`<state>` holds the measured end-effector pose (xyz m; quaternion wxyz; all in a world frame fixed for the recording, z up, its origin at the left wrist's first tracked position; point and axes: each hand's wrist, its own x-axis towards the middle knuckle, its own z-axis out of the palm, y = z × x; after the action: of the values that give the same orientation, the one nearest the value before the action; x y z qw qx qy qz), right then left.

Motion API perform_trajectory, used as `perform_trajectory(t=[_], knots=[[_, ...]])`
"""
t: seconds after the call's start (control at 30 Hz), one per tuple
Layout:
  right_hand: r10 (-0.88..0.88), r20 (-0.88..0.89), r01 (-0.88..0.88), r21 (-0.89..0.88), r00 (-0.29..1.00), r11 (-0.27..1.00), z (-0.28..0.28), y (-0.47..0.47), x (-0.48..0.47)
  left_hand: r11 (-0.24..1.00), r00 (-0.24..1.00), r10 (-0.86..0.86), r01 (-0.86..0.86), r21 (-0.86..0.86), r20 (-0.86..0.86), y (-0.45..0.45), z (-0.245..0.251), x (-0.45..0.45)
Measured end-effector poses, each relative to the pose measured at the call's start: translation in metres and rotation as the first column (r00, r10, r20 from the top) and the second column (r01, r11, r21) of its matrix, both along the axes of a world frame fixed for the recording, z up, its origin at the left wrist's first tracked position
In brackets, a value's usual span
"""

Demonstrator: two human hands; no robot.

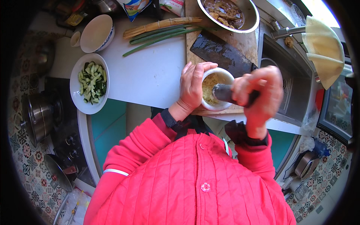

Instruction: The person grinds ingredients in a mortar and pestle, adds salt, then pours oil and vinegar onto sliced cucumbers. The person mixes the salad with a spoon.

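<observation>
A white stone mortar stands at the front of the wooden cutting board. Pale yellow crushed pieces, perhaps garlic, lie inside it. My left hand is wrapped against the mortar's left side, steadying its wall. In my right hand is a dark pestle, tilted, with its whitish-smeared end down in the mortar. The right hand is blurred. Just behind the mortar a broad dark cleaver lies flat on the board, its handle partly hidden by my right hand.
A steel bowl of soaking brown food sits on the board's far end. Green onions and a straw brush lie left of it. At left are a plate of chopped cucumber and a white bowl. The sink is at right.
</observation>
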<state>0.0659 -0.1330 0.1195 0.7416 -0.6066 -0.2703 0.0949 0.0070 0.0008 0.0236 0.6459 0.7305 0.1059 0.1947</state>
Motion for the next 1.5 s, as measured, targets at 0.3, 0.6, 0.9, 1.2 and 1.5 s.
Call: perform_trajectory(t=[0.3, 0.6, 0.9, 1.2, 1.5], knots=[[-0.009, 0.034, 0.006, 0.085, 0.999, 0.996, -0.001, -0.002, -0.006, 0.999, 1.000, -0.004, 0.003, -0.049, -0.024, 0.000, 0.001, -0.001], [0.088, 0.073, -0.085, -0.037, 0.993, 0.996, -0.024, 0.021, -0.010, 1.000, 1.000, 0.010, -0.010, 0.022, -0.012, 0.001, 0.001, 0.000], [-0.018, -0.047, 0.014, -0.087, 0.999, 0.996, -0.004, 0.011, -0.011, 1.000, 1.000, 0.000, 0.000, -0.012, -0.004, 0.000, -0.003, 0.000], [-0.033, -0.035, 0.041, 0.253, 0.999, 0.967, -0.002, -0.003, -0.007, 0.999, 1.000, -0.003, 0.003, -0.035, -0.016, -0.002, -0.005, -0.002], [0.002, -0.068, 0.009, 0.155, 0.998, 0.988, -0.022, 0.018, -0.010, 1.000, 1.000, -0.009, 0.009, -0.018, -0.015, 0.001, -0.005, 0.001]])
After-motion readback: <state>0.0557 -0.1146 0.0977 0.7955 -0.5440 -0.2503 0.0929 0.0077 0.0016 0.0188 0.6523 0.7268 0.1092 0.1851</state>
